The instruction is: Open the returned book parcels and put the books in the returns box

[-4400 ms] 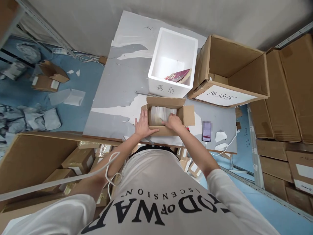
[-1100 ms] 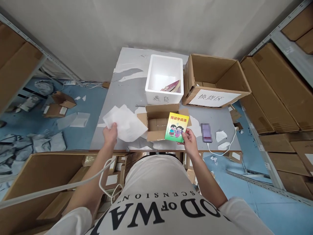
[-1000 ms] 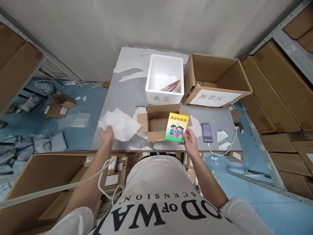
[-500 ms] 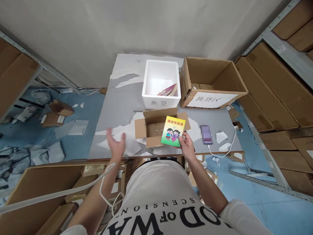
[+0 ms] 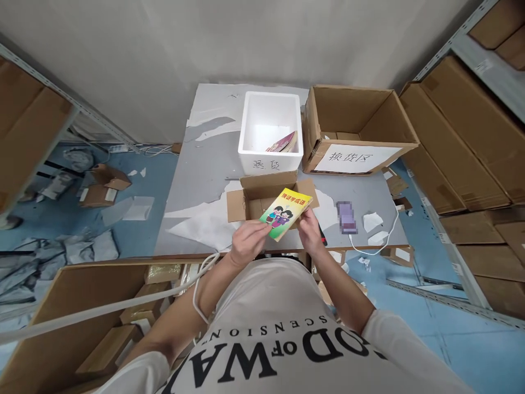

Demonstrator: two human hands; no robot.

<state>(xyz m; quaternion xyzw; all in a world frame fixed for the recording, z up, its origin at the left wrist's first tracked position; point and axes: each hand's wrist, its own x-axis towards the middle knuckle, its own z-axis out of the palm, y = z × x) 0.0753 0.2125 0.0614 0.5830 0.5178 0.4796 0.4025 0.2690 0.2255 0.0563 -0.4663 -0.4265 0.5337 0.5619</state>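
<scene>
A thin yellow-and-green book (image 5: 286,212) with two cartoon children on its cover is held tilted between both hands. My left hand (image 5: 248,242) grips its lower left corner, fingers over the cover. My right hand (image 5: 310,231) grips the right edge. Behind and partly under the book stands a small open cardboard box (image 5: 268,180) with its flaps folded out; the book hides part of its inside. A black and red object (image 5: 323,236) shows beside my right hand, its kind unclear.
A white foam box (image 5: 270,160) with a purple book (image 5: 283,142) inside stands behind. Right of it is a large labelled carton (image 5: 361,158). A phone (image 5: 346,218) on a white cable lies on the table (image 5: 205,164). A big carton (image 5: 82,279) of boxes stands at lower left.
My left hand has come in from the left, where it was open and empty, and taken hold of the book. The book has turned clockwise and tilted.
</scene>
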